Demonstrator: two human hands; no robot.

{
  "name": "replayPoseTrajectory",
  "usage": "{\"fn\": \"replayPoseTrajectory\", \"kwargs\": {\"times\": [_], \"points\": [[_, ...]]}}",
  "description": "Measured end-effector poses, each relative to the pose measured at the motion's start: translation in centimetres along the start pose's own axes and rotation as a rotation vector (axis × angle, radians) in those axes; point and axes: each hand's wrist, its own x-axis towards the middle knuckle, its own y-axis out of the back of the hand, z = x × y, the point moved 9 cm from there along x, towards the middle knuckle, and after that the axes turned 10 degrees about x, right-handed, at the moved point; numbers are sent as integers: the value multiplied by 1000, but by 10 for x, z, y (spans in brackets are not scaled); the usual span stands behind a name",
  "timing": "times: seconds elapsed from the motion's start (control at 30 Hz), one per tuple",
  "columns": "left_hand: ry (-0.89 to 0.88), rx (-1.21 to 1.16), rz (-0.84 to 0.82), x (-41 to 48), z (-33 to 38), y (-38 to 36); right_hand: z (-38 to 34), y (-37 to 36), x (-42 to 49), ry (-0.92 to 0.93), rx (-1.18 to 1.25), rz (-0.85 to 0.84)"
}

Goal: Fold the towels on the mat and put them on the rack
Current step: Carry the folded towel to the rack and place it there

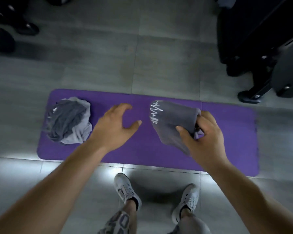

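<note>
A purple mat [227, 149] lies across the grey tiled floor. My right hand [205, 137] grips a dark grey towel [172, 119] with a white zigzag edge, held bunched just above the mat's right half. My left hand [115, 124] hovers over the middle of the mat, fingers spread, holding nothing, a short gap from the towel's zigzag edge. A crumpled pile of grey towels [68, 121], dark over light, rests on the mat's left end. No rack is clearly in view.
Black gym equipment with a wheeled base [254, 92] stands at the upper right. Dark shoes and objects [26, 28] sit at the upper left. My two feet in white sneakers [125, 188] stand on the tiles just in front of the mat.
</note>
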Motion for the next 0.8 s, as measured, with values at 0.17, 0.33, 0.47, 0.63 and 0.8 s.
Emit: {"fn": "replayPoseTrajectory", "kwargs": {"times": [0.17, 0.33, 0.47, 0.63, 0.8], "points": [[107, 238, -1, -33, -1, 107, -82, 39, -21, -2, -153, 96], [138, 293, 11, -47, 20, 158, -115, 66, -30, -31, -262, 141], [101, 404, 11, -33, 56, 181, -126, 92, -20, -42, -291, 176], [35, 496, 31, 7, 102, 201, -125, 130, 19, -131, -274, 206], [18, 550, 15, 56, 136, 211, -131, 157, 71, -132, -225, 234]]}}
